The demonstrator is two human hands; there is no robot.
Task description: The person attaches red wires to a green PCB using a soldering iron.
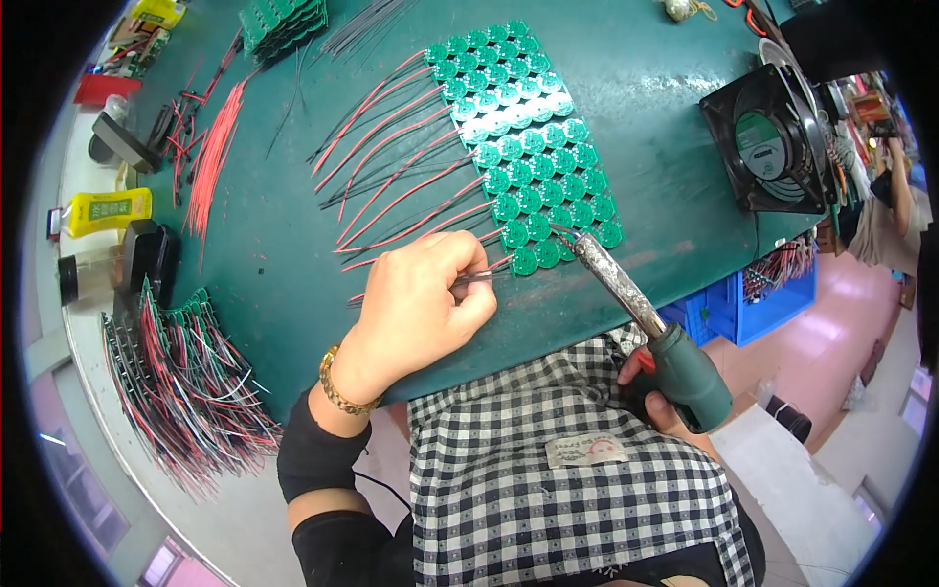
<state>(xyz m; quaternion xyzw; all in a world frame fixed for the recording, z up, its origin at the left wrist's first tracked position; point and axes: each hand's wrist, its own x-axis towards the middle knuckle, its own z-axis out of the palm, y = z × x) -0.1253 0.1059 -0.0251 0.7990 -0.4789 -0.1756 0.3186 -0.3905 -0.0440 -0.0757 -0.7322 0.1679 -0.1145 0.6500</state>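
Left hand [425, 298]: beside the lower left corner of the panel; its thumb and forefinger press together, pinching a black wire [476, 279].
Right hand [667, 413]: fingers closed around the green handle of a soldering iron [626, 289], partly hidden behind it.
Iron tip: over the panel's lower rows; I cannot tell whether it touches.
Panel: a sheet of round green circuit boards [531, 142] lying flat on the green counter [650, 108], in front of the person.
Attached leads: red wires [433, 93] and black ones fan out from the panel's left edge.
Loose wire: a red bundle [210, 161] at left, a dark bundle [364, 27] at the far side.
Other boards: a green stack [282, 27] beyond the red bundle; a heap of wired boards [191, 391] at lower left.
Right side: a black cooling fan [768, 147] on the counter, a blue bin [778, 305] below its edge.
Clothing: a black-and-white checked apron [567, 489].
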